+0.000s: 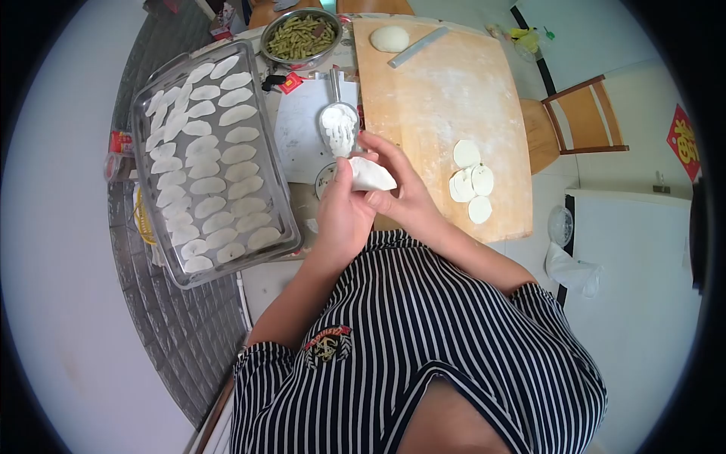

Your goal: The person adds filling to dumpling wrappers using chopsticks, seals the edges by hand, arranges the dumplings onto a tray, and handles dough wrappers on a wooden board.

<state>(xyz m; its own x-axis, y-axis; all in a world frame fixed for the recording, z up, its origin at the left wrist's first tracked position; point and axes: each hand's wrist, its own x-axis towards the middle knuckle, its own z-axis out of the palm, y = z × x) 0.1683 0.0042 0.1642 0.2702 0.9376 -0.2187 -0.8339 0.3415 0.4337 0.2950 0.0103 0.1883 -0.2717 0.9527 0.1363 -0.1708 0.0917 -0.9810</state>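
Note:
A folded white dumpling [373, 175] is held in front of my body, between both hands. My left hand [344, 216] cups it from the left, with the thumb up along its side. Curled around its right side, my right hand [402, 189] has the thumb at its lower edge and the fingers above. Just beyond the hands lies a metal scoop [335, 87] with white flour [339, 127] in it. A patterned bowl [324, 180] is partly hidden behind my left hand. Several round dough wrappers [482, 180] lie on the floured wooden board [435, 98], some overlapping.
At left stands a clear tray [281, 204] with rows of dumplings [203, 153]. A metal bowl [266, 51] of cut green pieces [301, 38] sits at the back. A dough ball [389, 38] and a flat metal blade [418, 47] rest on the board. Beyond it is a wooden chair [586, 113].

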